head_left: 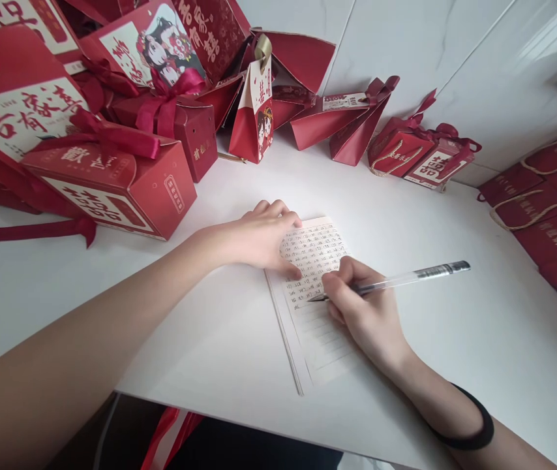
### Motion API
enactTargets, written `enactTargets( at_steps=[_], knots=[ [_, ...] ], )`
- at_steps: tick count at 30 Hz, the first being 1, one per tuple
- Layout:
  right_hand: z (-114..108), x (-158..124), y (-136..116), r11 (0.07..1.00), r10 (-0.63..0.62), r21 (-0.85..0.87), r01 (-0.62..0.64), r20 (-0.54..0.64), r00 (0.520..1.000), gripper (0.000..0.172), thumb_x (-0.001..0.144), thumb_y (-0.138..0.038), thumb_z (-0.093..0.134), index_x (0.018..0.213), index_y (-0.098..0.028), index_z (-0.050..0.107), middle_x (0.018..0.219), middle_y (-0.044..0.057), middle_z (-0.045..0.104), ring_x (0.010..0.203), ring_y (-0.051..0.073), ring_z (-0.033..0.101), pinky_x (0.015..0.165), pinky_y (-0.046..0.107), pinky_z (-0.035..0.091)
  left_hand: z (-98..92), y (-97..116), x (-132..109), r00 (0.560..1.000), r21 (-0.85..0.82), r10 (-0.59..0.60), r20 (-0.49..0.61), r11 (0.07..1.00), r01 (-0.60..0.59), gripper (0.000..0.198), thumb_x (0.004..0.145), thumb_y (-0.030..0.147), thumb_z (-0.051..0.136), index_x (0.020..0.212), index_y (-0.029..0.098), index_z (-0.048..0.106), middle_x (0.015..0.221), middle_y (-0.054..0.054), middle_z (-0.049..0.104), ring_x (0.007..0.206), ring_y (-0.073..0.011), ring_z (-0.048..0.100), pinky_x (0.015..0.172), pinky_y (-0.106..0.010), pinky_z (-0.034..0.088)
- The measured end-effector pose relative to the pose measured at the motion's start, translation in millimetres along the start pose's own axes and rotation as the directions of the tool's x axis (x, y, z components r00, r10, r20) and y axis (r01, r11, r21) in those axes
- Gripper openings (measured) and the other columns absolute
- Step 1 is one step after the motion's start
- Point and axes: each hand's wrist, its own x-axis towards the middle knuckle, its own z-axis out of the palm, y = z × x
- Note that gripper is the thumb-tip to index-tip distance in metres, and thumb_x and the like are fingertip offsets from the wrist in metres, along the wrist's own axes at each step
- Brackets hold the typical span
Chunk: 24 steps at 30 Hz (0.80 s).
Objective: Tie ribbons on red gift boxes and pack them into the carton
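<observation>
A lined notepad (318, 326) lies on the white table (210, 313), its upper rows filled with handwritten characters. My left hand (263, 236) rests flat on the pad's top left corner, fingers spread on the paper. My right hand (364, 307) is closed around a clear pen with a black cap (406, 279); the pen's tip touches the paper below the written rows. A black band circles my right wrist.
Red gift boxes with ribbons (112, 176) crowd the table's back left. More red folded boxes (351, 124) and small ones (422, 153) line the white wall. Flat red bags with cord handles (547, 209) are stacked at the right.
</observation>
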Motion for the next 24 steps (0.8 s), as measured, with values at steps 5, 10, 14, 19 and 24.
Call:
enactTargets(
  at_steps=[5, 10, 14, 19, 24],
  knots=[
    [-20.0, 11.1, 1.2, 0.990, 0.008, 0.143, 0.005, -0.092, 0.996, 0.034, 0.083, -0.043, 0.062, 0.064, -0.021, 0.043, 0.047, -0.007, 0.043, 0.033, 0.006, 0.032, 0.033, 0.020, 0.025, -1.9, -0.7, -2.2, 1.000, 0.034, 0.020, 0.015, 0.999, -0.021, 0.081, 0.053, 0.059, 0.069, 0.124, 0.028, 0.047, 0.128, -0.006, 0.041, 0.123, -0.0343, 0.032, 0.098, -0.043, 0.039],
    [-52.4, 36.8, 24.6, 0.952, -0.121, -0.302, 0.050, -0.222, 0.968, 0.027, 0.083, -0.048, 0.059, 0.087, -0.021, 0.056, 0.076, 0.000, 0.060, 0.043, 0.010, 0.051, 0.043, 0.024, 0.043, -5.1, -0.8, -5.7, 0.995, 0.060, 0.069, 0.067, 0.996, -0.073, 0.078, 0.059, 0.057, 0.068, 0.126, 0.025, 0.045, 0.129, -0.008, 0.040, 0.122, -0.0307, 0.034, 0.100, -0.041, 0.037],
    [-72.4, 57.2, 48.6, 0.808, -0.368, -0.544, 0.226, -0.167, 0.915, 0.024, 0.083, -0.041, 0.049, 0.092, -0.021, 0.059, 0.094, 0.007, 0.063, 0.074, 0.020, 0.063, 0.068, 0.033, 0.053, -5.9, -3.7, -8.2, 0.993, 0.045, 0.090, 0.071, 0.995, -0.093, 0.080, 0.059, 0.054, 0.071, 0.128, 0.023, 0.044, 0.129, -0.008, 0.040, 0.122, -0.0288, 0.035, 0.102, -0.042, 0.036],
    [-78.9, 62.0, 57.8, 0.750, -0.370, -0.602, 0.274, -0.038, 0.928, 0.028, 0.087, -0.025, 0.035, 0.106, -0.023, 0.056, 0.110, 0.009, 0.061, 0.086, 0.021, 0.065, 0.076, 0.035, 0.054, -4.4, -8.8, -10.5, 0.994, 0.003, 0.101, 0.046, 0.995, -0.101, 0.081, 0.056, 0.053, 0.074, 0.126, 0.025, 0.046, 0.127, -0.008, 0.041, 0.122, -0.0301, 0.035, 0.103, -0.044, 0.036],
    [-77.3, 59.6, 53.3, 0.751, -0.334, -0.609, 0.256, -0.016, 0.942, 0.037, 0.086, -0.019, 0.028, 0.109, -0.022, 0.056, 0.116, 0.010, 0.061, 0.102, 0.023, 0.063, 0.081, 0.038, 0.054, -3.2, -12.8, -9.3, 0.992, -0.033, 0.111, 0.055, 0.993, -0.110, 0.085, 0.054, 0.056, 0.075, 0.128, 0.025, 0.046, 0.129, -0.008, 0.041, 0.123, -0.0309, 0.033, 0.103, -0.046, 0.035]
  ],
)
